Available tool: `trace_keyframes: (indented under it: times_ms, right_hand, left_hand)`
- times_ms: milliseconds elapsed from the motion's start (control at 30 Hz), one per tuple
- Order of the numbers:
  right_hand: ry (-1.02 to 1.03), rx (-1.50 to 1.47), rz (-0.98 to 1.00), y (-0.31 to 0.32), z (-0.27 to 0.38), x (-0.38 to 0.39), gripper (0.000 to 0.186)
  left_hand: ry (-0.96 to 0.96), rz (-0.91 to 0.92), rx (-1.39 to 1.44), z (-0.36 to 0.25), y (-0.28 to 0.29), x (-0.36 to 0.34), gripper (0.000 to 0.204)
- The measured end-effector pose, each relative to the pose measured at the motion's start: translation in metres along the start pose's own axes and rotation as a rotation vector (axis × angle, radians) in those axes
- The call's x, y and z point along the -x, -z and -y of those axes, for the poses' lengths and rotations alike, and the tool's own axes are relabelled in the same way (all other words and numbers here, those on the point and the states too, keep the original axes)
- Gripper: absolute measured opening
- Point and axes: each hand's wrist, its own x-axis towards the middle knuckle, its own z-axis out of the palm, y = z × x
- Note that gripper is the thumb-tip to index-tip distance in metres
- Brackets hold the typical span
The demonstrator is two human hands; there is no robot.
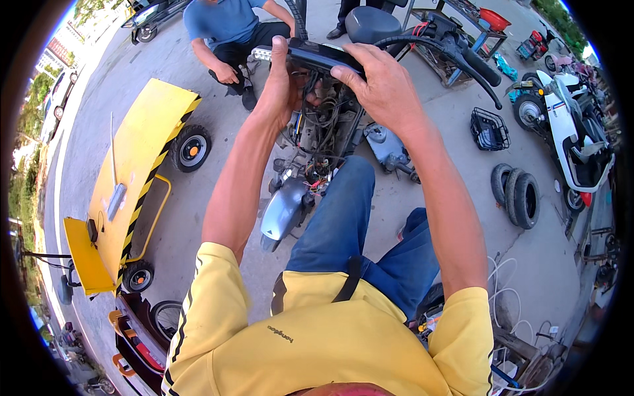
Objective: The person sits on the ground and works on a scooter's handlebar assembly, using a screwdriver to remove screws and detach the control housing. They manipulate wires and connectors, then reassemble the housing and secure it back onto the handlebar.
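Both my hands grip a long, glossy black scooter panel (323, 55) above a stripped electric scooter. An LED lamp (262, 53) shows at the panel's left end. My left hand (282, 89) wraps that side, thumb up along the front, other fingers partly hidden behind. On the other end lies my right hand (383, 82), its thumb pressed on the front face and its fingers over the top edge. Below the panel hang exposed cables (320, 125), and a silver-blue mudguard (282, 210) covers the front wheel. The handlebar grip (481, 67) sticks out beyond my right hand.
A person in a blue shirt (228, 30) crouches beyond the scooter. On the left stands a yellow flatbed cart (135, 152). To the right are a black wire basket (490, 129), old tyres (525, 198) and a white scooter (571, 125). A grey metal part (389, 148) lies beside the frame.
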Motion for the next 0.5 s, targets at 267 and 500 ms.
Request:
trace_keyframes:
  times_ms: [267,500]
  right_hand:
    - [0.036,0.011,0.079,0.005,-0.017,-0.016,0.045]
    - [0.017,0.006,0.007,0.003,-0.002,-0.004,0.042]
  left_hand:
    - [-0.075,0.104,0.120,0.014,0.013,0.001,0.073]
    - [-0.208,-0.018,-0.094,0.039,0.019,0.009,0.025]
